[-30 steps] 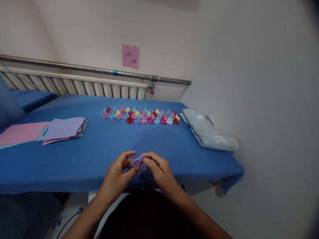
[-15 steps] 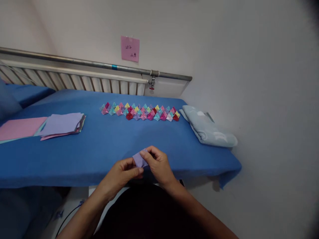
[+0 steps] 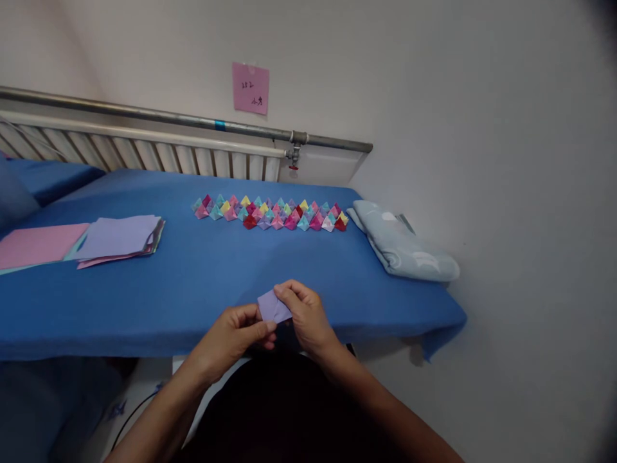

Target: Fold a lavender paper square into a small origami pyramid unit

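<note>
The left hand [image 3: 232, 335] and right hand [image 3: 308, 316] both pinch a small purple paper [image 3: 272, 308], thumbs uppermost, near the blue cloth's [image 3: 202, 276] front edge.

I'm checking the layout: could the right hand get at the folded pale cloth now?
Probably yes: nothing visible blocks the right hand from the folded pale cloth, though that hand holds purple paper.

Pale walls [image 3: 506, 193] are rising in dim light; a white radiator [image 3: 168, 159] is standing beneath a metal pipe [image 3: 159, 117], a pink note [image 3: 250, 93] is hanging above, and a blue-covered surface [image 3: 202, 276] is stretching in front.
</note>
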{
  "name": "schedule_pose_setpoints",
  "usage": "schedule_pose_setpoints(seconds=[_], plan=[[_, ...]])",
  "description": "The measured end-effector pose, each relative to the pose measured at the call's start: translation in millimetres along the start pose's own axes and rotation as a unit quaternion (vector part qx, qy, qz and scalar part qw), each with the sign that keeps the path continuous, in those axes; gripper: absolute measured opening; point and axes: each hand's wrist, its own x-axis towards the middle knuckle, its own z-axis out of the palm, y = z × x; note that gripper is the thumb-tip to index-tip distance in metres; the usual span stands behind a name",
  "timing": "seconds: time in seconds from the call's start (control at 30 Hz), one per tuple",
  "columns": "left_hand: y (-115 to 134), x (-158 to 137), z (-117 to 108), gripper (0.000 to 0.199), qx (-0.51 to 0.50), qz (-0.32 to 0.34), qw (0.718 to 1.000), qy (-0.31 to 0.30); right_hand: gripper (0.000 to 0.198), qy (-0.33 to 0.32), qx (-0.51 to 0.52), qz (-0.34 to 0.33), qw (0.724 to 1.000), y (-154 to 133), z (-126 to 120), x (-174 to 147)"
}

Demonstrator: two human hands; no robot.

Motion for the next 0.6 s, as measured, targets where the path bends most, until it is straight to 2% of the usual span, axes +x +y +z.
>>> schedule_pose_setpoints(seconds=[0.1, 0.23, 0.4, 0.6], plan=[[0, -1, -2, 0.017, -0.002, -0.003, 1.0, -0.012, 0.028, 0.004, 0.027, 0.023, 0.999, 3, 0, 2], [0, -1, -7, 0.022, -0.003, -0.015, 1.0, -0.018, 0.027, 0.01, -0.031, -0.002, 0.999, -1, -1, 1], [-4, 4, -12, 0.034, 0.006, 0.008, 1.0, 0.018, 0.028, -0.031, -0.059, 0.015, 0.998, -1, 0, 0], [-1, 4, -11, 0.035, -0.028, 0.002, 0.997, 0.078, 0.03, -0.056, -0.028, 0.068, 0.996, -1, -6, -7]])
